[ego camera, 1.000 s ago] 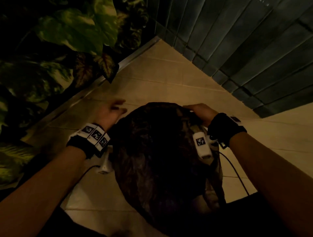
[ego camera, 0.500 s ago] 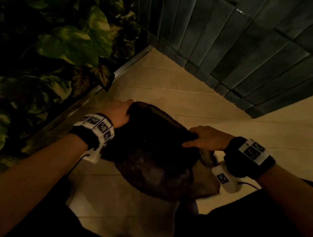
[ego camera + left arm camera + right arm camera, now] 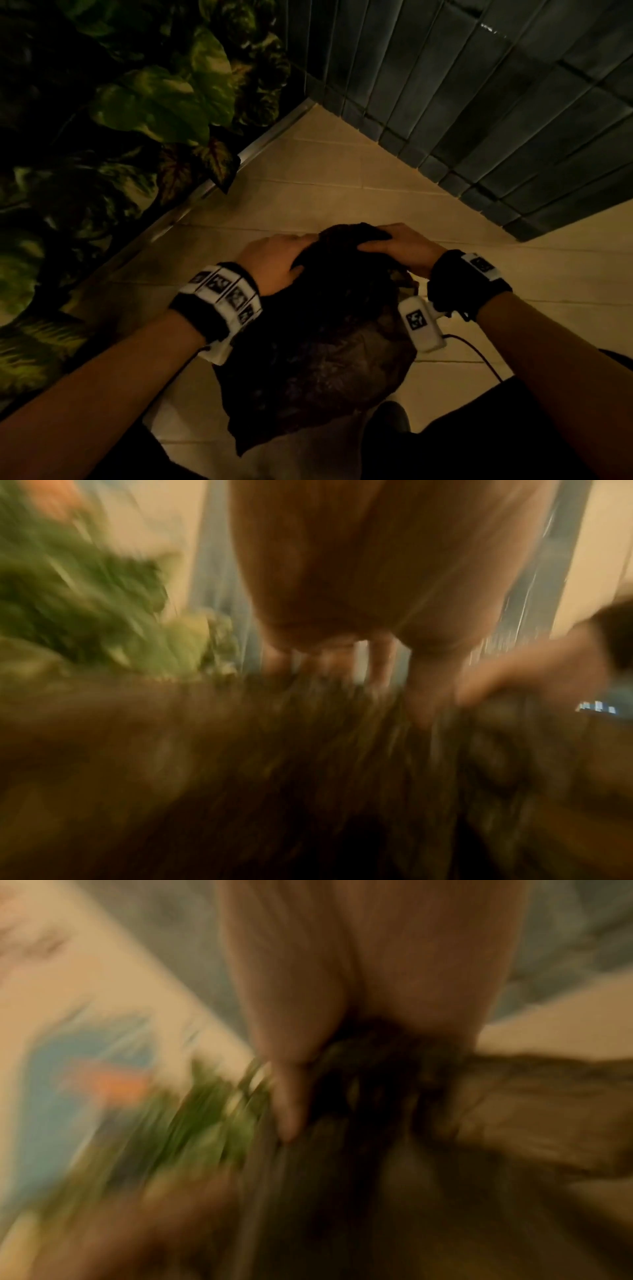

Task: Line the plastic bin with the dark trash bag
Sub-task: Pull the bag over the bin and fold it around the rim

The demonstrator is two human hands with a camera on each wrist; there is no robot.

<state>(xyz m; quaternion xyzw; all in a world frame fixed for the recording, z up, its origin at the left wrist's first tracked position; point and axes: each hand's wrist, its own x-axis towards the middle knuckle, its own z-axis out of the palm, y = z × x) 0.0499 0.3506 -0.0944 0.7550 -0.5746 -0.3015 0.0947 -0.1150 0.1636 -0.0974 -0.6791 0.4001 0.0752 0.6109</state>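
Note:
The dark trash bag [image 3: 308,349] bulges in the middle of the head view, over the tiled floor. My left hand [image 3: 277,260] grips its far edge from the left. My right hand [image 3: 400,246] grips the same bunched edge from the right, close to the left one. The blurred left wrist view shows my fingers [image 3: 421,696] dug into the dark bag [image 3: 342,764]. In the blurred right wrist view, folds of the bag [image 3: 373,1085] are held under my palm. A paler brown patch [image 3: 404,284] shows by my right wrist; I cannot make out the plastic bin.
A large leafy plant [image 3: 147,102] fills the left side behind a metal floor strip [image 3: 205,192]. A wall of dark green tiles [image 3: 496,102] closes the far right. Beige floor tiles [image 3: 325,171] lie between them. A dark rounded shape [image 3: 387,418] sits under the bag's near end.
Both hands have come together at the bag's far edge, the right one moving forward and left. The bag is now bunched between them instead of spread wide.

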